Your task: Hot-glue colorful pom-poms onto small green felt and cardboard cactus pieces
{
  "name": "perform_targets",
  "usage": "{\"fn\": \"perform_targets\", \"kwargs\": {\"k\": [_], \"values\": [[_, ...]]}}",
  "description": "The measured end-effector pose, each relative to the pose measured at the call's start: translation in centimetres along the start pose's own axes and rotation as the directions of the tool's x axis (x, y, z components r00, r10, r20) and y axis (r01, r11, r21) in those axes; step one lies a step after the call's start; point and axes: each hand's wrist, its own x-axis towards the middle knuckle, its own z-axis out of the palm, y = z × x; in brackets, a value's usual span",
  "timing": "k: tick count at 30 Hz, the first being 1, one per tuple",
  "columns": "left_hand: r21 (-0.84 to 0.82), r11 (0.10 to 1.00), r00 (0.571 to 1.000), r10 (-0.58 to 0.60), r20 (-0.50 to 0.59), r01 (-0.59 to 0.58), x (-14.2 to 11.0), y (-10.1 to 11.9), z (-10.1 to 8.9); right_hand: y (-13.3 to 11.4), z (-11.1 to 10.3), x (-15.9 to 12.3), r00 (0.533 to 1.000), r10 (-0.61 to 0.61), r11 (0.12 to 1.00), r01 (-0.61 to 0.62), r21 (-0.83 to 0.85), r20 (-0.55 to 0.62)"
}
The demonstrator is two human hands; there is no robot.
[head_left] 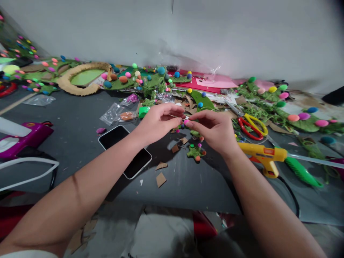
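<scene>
My left hand (161,121) and my right hand (213,128) meet over the middle of the dark table, fingertips nearly touching. Between the right thumb and forefinger sits a small pink pom-pom (186,122). The left hand's fingers are pinched close beside it; what they hold is too small to make out. Just below the hands lies a green star-shaped piece (194,152) with small coloured pom-poms on it. Cardboard scraps (161,180) are scattered nearby. A phone (126,152) with a dark screen lies partly hidden under my left forearm.
A yellow glue gun (264,154), red-and-yellow-handled scissors (251,125) and a green tool (303,172) lie at the right. At the left are a purple device (29,139) and a tan open ring (77,87). Green pieces with pom-poms line the wall.
</scene>
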Motion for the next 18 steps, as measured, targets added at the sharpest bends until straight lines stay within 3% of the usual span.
{"fn": "perform_targets", "kwargs": {"k": [3,7,12,14,18], "values": [[-0.09,0.994,0.998,-0.054,0.015,0.055,0.06,-0.11,-0.05,0.05,0.12,-0.05,0.998,-0.065,0.998,0.065,0.012,0.026],[-0.254,0.954,0.986,-0.144,0.086,0.161,0.08,-0.22,-0.21,-0.09,0.09,-0.39,1.0,0.002,0.998,-0.003,-0.059,-0.028],[-0.345,0.906,0.96,-0.181,0.213,0.248,-0.17,-0.04,0.0,0.05,0.25,-0.65,0.972,-0.237,0.928,0.223,-0.299,-0.011],[-0.341,0.911,0.965,-0.175,0.194,0.233,-0.24,-0.02,0.18,0.08,0.46,-0.64,0.952,-0.306,0.893,0.293,-0.342,0.018],[-0.328,0.927,0.981,-0.151,0.122,0.183,-0.14,-0.22,0.25,0.14,0.65,-0.62,0.948,-0.309,0.896,0.315,-0.314,0.071]]}}
